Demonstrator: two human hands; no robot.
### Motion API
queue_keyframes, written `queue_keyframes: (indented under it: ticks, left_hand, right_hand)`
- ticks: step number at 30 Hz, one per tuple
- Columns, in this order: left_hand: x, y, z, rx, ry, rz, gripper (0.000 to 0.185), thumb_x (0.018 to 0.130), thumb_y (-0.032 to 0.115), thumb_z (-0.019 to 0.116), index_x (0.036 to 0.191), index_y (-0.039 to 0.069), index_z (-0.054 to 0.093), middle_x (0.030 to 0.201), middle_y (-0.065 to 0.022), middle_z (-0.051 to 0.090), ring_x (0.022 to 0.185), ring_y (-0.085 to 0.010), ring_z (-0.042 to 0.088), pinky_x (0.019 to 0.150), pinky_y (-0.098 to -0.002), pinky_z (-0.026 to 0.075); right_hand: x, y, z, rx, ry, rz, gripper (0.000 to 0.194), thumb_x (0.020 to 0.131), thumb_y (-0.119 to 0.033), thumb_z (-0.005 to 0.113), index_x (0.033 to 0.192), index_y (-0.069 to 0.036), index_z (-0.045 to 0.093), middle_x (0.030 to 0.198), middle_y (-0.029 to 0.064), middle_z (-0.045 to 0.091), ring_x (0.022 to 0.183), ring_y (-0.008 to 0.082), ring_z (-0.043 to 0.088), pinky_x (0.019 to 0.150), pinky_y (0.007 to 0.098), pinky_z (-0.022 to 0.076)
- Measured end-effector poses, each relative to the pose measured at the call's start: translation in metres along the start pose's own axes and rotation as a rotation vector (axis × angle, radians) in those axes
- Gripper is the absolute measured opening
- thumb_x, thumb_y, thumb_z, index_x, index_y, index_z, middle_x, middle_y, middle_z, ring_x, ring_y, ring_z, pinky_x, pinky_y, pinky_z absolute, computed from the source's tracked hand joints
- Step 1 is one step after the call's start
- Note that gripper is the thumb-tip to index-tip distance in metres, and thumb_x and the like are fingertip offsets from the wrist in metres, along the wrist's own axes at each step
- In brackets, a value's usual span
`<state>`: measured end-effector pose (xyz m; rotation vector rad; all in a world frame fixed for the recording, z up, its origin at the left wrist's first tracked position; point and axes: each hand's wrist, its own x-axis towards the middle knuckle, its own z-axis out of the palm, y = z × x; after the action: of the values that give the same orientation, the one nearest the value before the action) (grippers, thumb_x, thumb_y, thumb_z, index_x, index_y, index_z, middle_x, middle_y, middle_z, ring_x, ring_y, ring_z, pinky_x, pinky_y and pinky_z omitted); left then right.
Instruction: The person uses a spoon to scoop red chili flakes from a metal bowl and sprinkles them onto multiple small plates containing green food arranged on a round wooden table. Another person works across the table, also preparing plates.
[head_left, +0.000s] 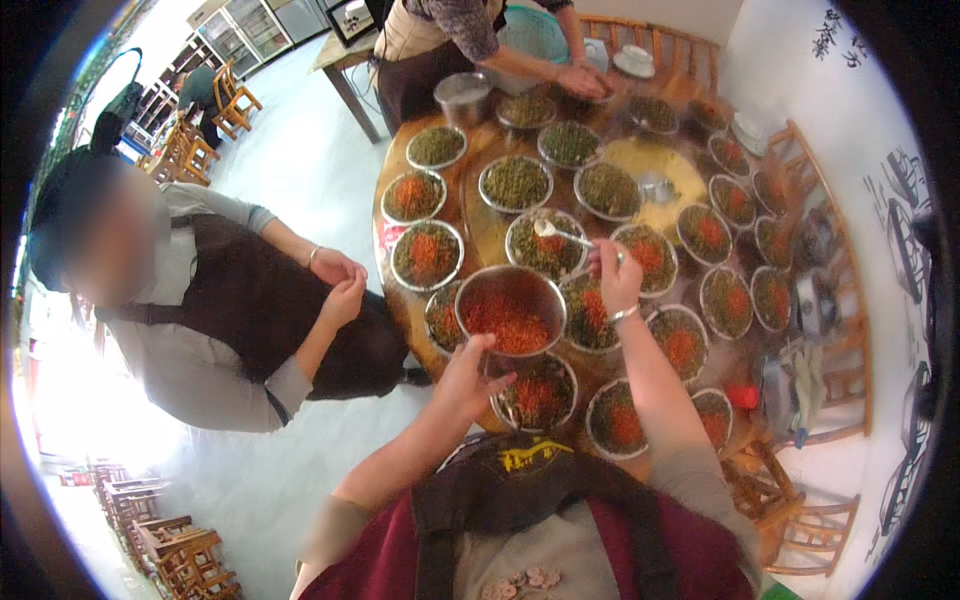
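Note:
My left hand (474, 379) grips a steel bowl (511, 311) of red chopped chili by its near side, above the round table's near left part. In my right hand (619, 274) is a metal spoon (562, 233), its bowl end over a dish of chopped greens (525, 247) with a small red heap on it. Round metal dishes of chopped greens stand around both hands. Many bear a red heap, such as the dish (427, 256) at the left and the dish (536, 394) below the steel bowl. Several farther dishes, like this one (516, 183), show greens only.
A person in a dark apron (247, 300) stands at the left, hands together. Another person's hands (585, 79) are over the table's far side, near a steel pot (463, 97) and a teal basket (532, 34). Wooden chairs (825, 187) line the right side.

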<state>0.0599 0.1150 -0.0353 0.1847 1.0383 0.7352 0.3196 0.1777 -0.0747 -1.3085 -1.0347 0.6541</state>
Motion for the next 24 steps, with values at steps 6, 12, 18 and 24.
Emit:
queue_keyframes:
  ticks: [6, 12, 18, 24]
  left_hand:
    - [-0.014, 0.000, 0.007, 0.018, 0.033, 0.014, 0.047, 0.082, 0.023, 0.060, 0.123, 0.016, 0.038, 0.126, -0.0071, 0.040, 0.112, -0.0274, 0.044, 0.090, -0.0510, 0.044]
    - [-0.011, -0.002, 0.004, 0.024, 0.033, 0.007, 0.047, 0.083, 0.023, 0.059, 0.124, 0.013, 0.038, 0.126, -0.0072, 0.040, 0.113, -0.0276, 0.044, 0.090, -0.0478, 0.045]
    - [-0.017, -0.003, 0.005, 0.013, 0.057, -0.010, 0.045, 0.083, 0.023, 0.059, 0.121, 0.012, 0.039, 0.121, -0.0084, 0.044, 0.108, -0.0274, 0.047, 0.087, -0.0475, 0.048]
    - [-0.006, -0.008, -0.006, -0.006, 0.019, 0.018, 0.042, 0.082, 0.025, 0.062, 0.117, 0.011, 0.043, 0.115, -0.0083, 0.048, 0.098, -0.0281, 0.050, 0.083, -0.0484, 0.048]
  right_hand:
    - [0.013, 0.048, 0.000, 0.162, 0.225, 0.427, 0.029, 0.094, -0.019, 0.046, 0.094, 0.005, 0.061, 0.065, 0.0085, 0.059, 0.049, 0.0147, 0.053, 0.047, 0.0317, 0.0464]
    - [0.019, 0.048, -0.005, 0.236, 0.250, 0.488, 0.028, 0.093, -0.018, 0.047, 0.090, 0.006, 0.060, 0.065, 0.0097, 0.059, 0.048, 0.0148, 0.053, 0.046, 0.0309, 0.0485]
    - [0.019, 0.053, -0.006, 0.298, 0.331, 0.463, 0.026, 0.092, -0.018, 0.049, 0.090, 0.006, 0.060, 0.068, 0.0102, 0.060, 0.049, 0.0155, 0.055, 0.046, 0.0307, 0.0503]
    - [0.019, 0.053, -0.005, 0.309, 0.387, 0.561, 0.026, 0.092, -0.018, 0.049, 0.092, 0.006, 0.060, 0.069, 0.0110, 0.060, 0.049, 0.0146, 0.054, 0.044, 0.0302, 0.0511]
